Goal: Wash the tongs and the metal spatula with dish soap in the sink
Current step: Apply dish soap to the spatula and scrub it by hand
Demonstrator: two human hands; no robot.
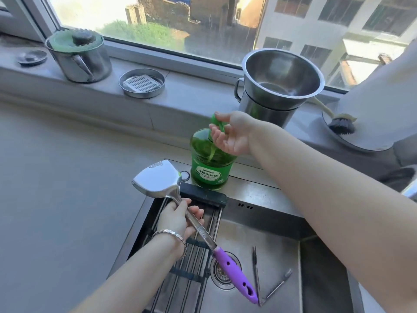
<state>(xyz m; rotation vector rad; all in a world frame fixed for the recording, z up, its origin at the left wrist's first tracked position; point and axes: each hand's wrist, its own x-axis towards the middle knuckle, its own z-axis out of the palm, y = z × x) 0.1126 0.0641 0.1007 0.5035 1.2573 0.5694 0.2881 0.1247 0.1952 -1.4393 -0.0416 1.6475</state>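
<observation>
My left hand (180, 216) grips the steel shaft of the metal spatula (158, 180), whose blade points up and away over the sink's left rim while its purple handle hangs over the drain. My right hand (232, 134) rests on the pump head of the green dish soap bottle (209, 170), thumb on top and fingers curled under the nozzle. The bottle stands on the sink's back ledge. The tongs (268, 283) lie spread in a V on the bottom of the steel sink (259, 240), right of the drain.
A black-framed drying rack (191, 251) covers the sink's left part. On the windowsill stand a lidded steel pot (79, 57), a round steel dish with a white grater (142, 83), stacked steel pots (277, 86) and a dish brush (338, 125). Grey countertop (67, 177) extends left.
</observation>
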